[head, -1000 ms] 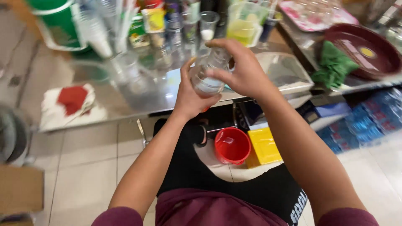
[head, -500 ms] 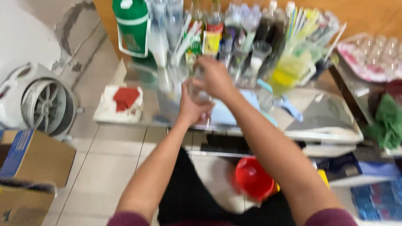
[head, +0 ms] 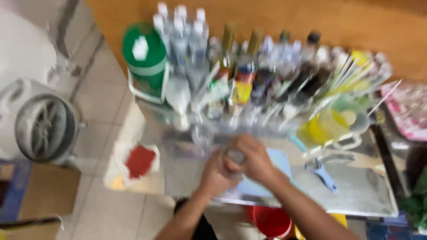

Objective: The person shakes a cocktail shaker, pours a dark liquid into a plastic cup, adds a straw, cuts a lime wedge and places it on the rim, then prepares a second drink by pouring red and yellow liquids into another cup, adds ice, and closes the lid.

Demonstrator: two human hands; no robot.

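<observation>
Blurred view down onto a metal desk (head: 356, 186), both hands closed around a small clear jar (head: 233, 161) at centre, left hand (head: 214, 177) beneath, right hand (head: 253, 159) on top, green-labelled white jug (head: 144, 62) at eleven o'clock, bottles (head: 249, 66) at twelve, red-patched cloth (head: 138, 162) at nine.

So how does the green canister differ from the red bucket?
The green canister stands on the metal table at the back left; the red bucket sits below the table's front edge. The green canister has a white top; the red bucket is open. Both look plastic.

Both hands (head: 238, 166) clasped together (forearms converging)
</observation>
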